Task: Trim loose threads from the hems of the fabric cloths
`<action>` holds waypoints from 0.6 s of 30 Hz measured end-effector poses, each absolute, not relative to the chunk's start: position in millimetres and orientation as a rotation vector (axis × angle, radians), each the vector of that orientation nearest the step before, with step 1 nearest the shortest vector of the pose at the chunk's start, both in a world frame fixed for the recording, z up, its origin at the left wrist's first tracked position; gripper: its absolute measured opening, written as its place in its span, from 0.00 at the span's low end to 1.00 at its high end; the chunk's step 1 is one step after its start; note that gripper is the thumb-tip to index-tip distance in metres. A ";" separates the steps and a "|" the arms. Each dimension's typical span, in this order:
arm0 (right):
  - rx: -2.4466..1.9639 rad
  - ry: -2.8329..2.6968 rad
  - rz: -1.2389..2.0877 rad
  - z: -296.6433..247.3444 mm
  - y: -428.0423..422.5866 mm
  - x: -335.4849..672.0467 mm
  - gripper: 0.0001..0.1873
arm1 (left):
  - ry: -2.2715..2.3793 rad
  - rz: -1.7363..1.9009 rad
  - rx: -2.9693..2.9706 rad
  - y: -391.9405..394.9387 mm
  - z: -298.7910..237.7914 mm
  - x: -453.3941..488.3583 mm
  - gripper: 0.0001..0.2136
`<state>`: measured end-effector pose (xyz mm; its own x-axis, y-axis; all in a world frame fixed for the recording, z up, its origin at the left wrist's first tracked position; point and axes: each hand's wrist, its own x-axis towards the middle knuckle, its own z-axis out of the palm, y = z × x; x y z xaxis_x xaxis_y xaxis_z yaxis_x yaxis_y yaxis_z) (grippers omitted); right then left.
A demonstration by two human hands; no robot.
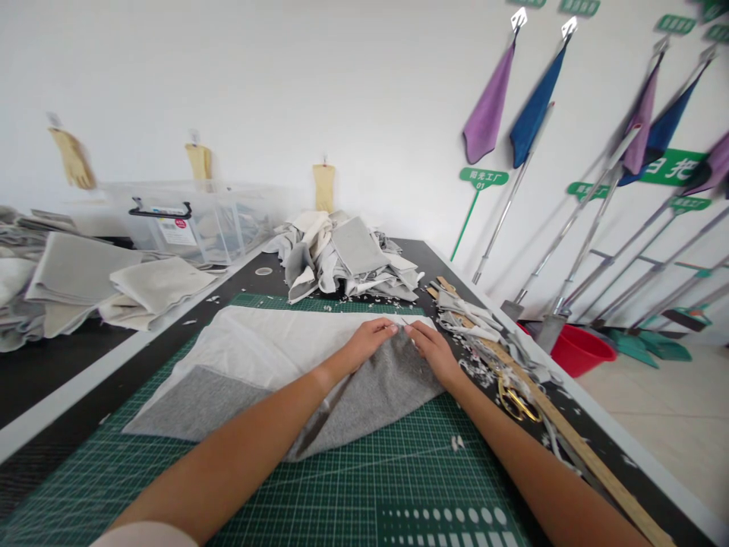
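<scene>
Cloth: a grey-and-white cloth (pixel 364 391) is lying in the middle of the cutting mat (pixel 433 475), bunching up into a ridge under the hands.
Left hand: the left hand (pixel 367 343) is pressing on the cloth near the far edge of the cutting mat, just beside the right hand.
Right hand: the right hand (pixel 433 351) is resting on the same ridge of cloth, its fingertips almost touching those of the left hand.
Fingers: the fingers (pixel 386 329) of each hand are lying close together on the cloth; whether they are pinching it, I cannot tell.
Right of the mat: gold-handled scissors (pixel 517 400) are lying on a wooden ruler (pixel 575 448), among cloth scraps (pixel 470 323) scattered over the worktop (pixel 418 254).
Beyond the mat: a cloth pile (pixel 342 258) is sitting on the worktop, with small white clippings around it.
Left of the mat: folded cloths (pixel 80 273) are lying in stacks, and a plastic box (pixel 194 224) is standing behind them.
Farther right of the mat: a red bucket (pixel 581 349) is sitting on the floor, and mop handles (pixel 586 243) are leaning against the wall.
</scene>
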<state>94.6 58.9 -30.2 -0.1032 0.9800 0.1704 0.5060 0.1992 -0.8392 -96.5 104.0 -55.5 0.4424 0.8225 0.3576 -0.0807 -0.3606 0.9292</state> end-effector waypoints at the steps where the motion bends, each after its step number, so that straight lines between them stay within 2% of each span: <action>1: -1.402 -1.724 0.773 -30.3 58.3 93.8 0.22 | 0.643 1.103 1.661 103.8 -55.5 -96.7 0.15; 18: -1.478 -1.849 0.484 -31.0 51.5 89.7 0.22 | 0.709 1.091 1.629 108.0 -60.2 -98.1 0.15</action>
